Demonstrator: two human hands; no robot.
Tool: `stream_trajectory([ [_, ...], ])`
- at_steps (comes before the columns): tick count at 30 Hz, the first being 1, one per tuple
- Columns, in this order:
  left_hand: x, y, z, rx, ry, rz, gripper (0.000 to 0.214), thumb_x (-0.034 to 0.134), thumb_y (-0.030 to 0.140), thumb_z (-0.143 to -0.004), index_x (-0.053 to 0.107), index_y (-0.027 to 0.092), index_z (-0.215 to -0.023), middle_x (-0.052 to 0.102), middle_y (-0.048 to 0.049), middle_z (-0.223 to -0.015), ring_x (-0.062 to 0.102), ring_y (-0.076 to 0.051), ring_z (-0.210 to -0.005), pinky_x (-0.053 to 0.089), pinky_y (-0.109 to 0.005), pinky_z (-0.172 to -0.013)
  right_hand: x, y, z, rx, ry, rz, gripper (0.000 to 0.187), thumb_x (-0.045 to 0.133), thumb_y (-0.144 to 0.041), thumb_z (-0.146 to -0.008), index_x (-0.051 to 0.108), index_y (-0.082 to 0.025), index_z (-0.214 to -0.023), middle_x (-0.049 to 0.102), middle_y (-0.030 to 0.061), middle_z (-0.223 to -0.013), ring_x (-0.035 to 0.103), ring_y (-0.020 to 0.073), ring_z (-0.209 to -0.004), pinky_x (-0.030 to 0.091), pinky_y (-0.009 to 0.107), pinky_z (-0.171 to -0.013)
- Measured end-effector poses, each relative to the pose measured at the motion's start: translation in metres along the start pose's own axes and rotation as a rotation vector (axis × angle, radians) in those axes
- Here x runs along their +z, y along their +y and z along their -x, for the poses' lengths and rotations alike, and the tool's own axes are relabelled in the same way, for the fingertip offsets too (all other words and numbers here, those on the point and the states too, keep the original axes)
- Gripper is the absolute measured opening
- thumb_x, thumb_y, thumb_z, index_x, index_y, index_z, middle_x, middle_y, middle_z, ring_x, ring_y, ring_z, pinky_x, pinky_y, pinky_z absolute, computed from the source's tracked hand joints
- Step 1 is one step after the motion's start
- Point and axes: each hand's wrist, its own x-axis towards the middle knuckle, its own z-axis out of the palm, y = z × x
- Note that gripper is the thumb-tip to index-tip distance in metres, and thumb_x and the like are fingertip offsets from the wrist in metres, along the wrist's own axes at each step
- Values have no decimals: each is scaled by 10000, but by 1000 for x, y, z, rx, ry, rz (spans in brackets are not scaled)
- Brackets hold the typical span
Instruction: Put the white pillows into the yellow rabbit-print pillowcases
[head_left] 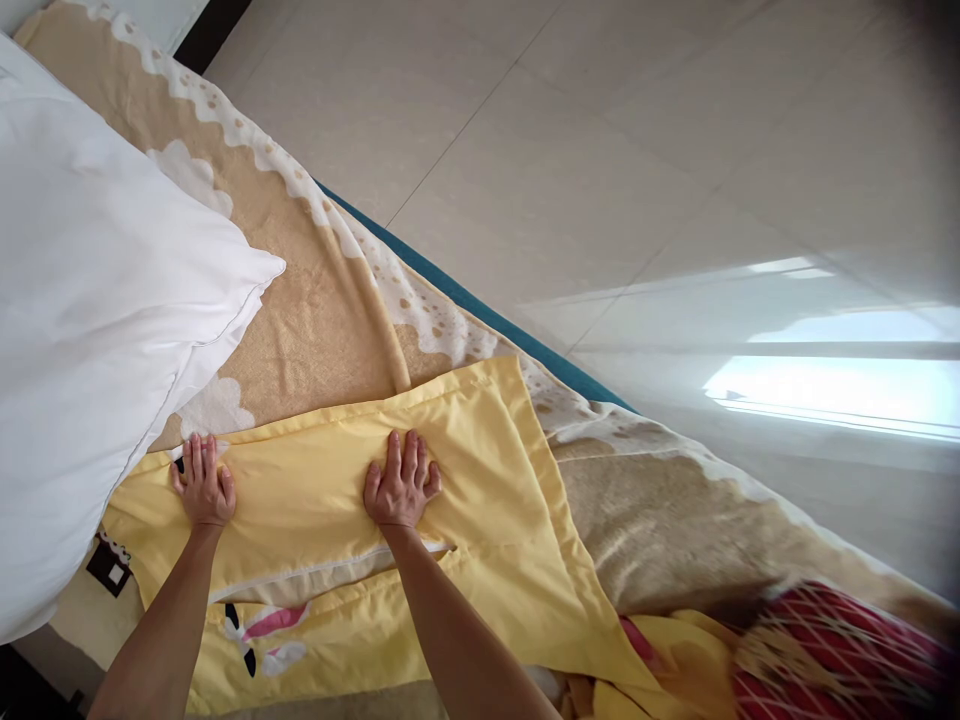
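Note:
A yellow pillowcase [495,480] lies spread on the bed, with a long slit across its middle and a pink, white and black print below the slit. My left hand [203,485] presses flat on its left part, fingers spread, close to the white pillow [112,260]. Further right, my right hand [402,482] also rests flat on the yellow cloth, above the slit's right end. Neither hand grips anything. Beneath the pillowcase is a tan blanket [300,320] with white scalloped, dotted edging.
A teal bed edge [480,303] shows beyond the blanket. Past it runs a tiled floor [600,150] with a bright reflection at right. At the lower right lies a red patterned cloth [840,650] beside bunched yellow fabric [682,650]. A dark wall socket [109,568] is at lower left.

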Motion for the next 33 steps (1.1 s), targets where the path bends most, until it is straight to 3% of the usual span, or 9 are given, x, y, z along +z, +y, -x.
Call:
stream_trajectory([
  [7,0,0,-1,26,30,-24,586,328,403,-972,404,160,-1500,412,-183,-1537,347,-287,-1452,78,-502,-1178,-2,-2,-2,-50,61,39,645,396,-341,-946,275,-148,-1549,417,209,-1512,386,326,-1393,255,538,-1096],
  [19,0,0,-1,-12,-11,13,600,303,446,-975,427,165,-1489,409,-184,-1539,335,-297,-1458,55,-513,-1185,-1,-1,-2,-38,47,28,676,403,-347,-951,204,-176,-1574,397,197,-1527,374,332,-1397,240,540,-1101],
  [33,-1,1,-2,23,13,-14,590,328,399,-971,395,157,-1505,395,-187,-1546,327,-294,-1462,60,-506,-1183,-2,-2,-2,-58,81,31,661,410,-343,-952,237,-160,-1564,415,205,-1516,382,322,-1396,245,529,-1103],
])
